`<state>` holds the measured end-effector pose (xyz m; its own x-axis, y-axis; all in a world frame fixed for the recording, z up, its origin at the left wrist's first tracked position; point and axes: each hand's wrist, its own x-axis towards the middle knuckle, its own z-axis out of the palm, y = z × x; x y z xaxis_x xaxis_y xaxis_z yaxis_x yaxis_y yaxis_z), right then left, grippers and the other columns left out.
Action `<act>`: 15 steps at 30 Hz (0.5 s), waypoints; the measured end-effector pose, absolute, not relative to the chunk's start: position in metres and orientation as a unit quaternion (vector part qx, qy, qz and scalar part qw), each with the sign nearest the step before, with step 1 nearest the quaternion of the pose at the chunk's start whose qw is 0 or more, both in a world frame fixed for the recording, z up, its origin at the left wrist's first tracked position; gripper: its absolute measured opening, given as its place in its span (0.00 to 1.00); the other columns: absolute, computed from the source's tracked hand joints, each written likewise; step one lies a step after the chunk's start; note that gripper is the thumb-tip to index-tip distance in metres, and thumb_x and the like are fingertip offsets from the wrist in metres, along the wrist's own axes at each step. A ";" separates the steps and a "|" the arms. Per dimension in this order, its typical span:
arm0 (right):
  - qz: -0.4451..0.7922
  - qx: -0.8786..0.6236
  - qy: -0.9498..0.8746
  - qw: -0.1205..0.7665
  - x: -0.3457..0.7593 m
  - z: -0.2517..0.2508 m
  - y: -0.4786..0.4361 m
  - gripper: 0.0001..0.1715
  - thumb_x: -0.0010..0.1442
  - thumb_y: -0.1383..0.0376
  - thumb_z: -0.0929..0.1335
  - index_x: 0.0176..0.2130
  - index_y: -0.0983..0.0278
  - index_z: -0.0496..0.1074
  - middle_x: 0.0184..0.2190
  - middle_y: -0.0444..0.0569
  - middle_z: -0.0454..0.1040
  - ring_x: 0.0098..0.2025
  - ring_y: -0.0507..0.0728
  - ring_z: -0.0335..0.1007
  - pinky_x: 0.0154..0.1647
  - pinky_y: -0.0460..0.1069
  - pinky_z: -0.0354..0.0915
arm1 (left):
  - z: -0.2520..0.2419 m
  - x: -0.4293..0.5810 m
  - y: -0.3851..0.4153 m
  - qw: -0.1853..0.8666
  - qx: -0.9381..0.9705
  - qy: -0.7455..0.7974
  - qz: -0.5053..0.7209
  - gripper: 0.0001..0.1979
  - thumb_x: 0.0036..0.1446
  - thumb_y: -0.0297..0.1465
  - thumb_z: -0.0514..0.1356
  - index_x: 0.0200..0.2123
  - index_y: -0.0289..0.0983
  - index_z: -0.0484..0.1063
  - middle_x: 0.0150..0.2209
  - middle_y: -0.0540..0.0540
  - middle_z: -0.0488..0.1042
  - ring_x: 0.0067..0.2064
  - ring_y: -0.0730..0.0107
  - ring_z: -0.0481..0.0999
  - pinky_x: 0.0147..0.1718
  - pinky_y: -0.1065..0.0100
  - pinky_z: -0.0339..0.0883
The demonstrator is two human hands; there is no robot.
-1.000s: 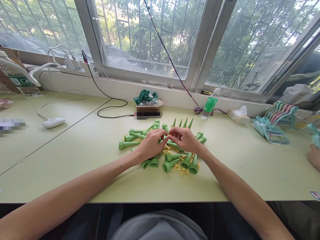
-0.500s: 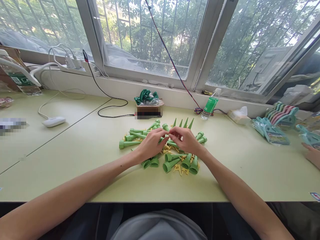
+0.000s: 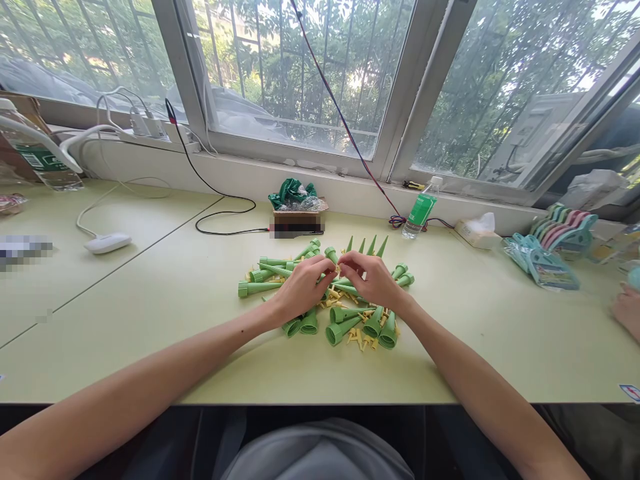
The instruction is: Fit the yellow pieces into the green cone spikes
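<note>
Green cone-shaped pieces (image 3: 343, 329) lie in a loose pile on the pale table (image 3: 210, 360), with small yellow pieces (image 3: 360, 339) scattered among them. Several green cones (image 3: 371, 245) stand upright with their points up behind my right hand. Above the pile, my left hand (image 3: 309, 283) has its fingers pinched together. My right hand (image 3: 369, 277) faces it, also pinched, and the fingertips of both nearly meet. Something small and yellowish shows between the fingertips, too small to make out.
Behind the pile sits a box (image 3: 299, 217) with green plastic on it. A water bottle (image 3: 420, 210), a tissue pack (image 3: 479, 231) and bagged teal items (image 3: 547, 263) stand to the right. A white device (image 3: 109, 243) lies left. Another person's hand (image 3: 627, 310) is at the right edge.
My right hand's fingertips have shifted slightly; my left hand stays almost in place. The other person's hand at the right edge has moved, and the teal item by it is now mostly out of view.
</note>
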<state>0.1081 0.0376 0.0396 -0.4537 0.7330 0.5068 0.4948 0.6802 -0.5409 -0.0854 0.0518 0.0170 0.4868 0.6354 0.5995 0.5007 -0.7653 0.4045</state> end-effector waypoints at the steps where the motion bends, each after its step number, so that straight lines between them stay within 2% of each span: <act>1: 0.155 -0.369 -0.836 0.375 0.108 0.040 0.038 0.10 0.68 0.62 0.61 0.40 0.64 0.69 0.29 0.45 0.74 0.28 0.50 0.65 0.31 0.45 0.61 | 0.017 -0.085 0.052 0.087 0.857 0.331 0.384 0.08 0.66 0.30 0.53 0.36 0.37 0.71 0.34 0.47 0.72 0.34 0.69 0.70 0.34 0.68 0.63; 15: 0.112 -0.361 -0.839 0.390 0.110 0.033 0.043 0.07 0.66 0.62 0.65 0.37 0.63 0.69 0.26 0.43 0.70 0.25 0.50 0.61 0.30 0.45 0.60 | 0.016 -0.085 0.053 0.091 0.854 0.331 0.392 0.09 0.66 0.30 0.53 0.36 0.37 0.72 0.33 0.48 0.72 0.34 0.70 0.69 0.34 0.67 0.62</act>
<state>0.1104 0.0429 0.0327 -0.4340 0.6944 0.5740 0.5192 0.7135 -0.4705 -0.0852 0.0527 0.0155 0.4738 0.6364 0.6087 0.4946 -0.7642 0.4140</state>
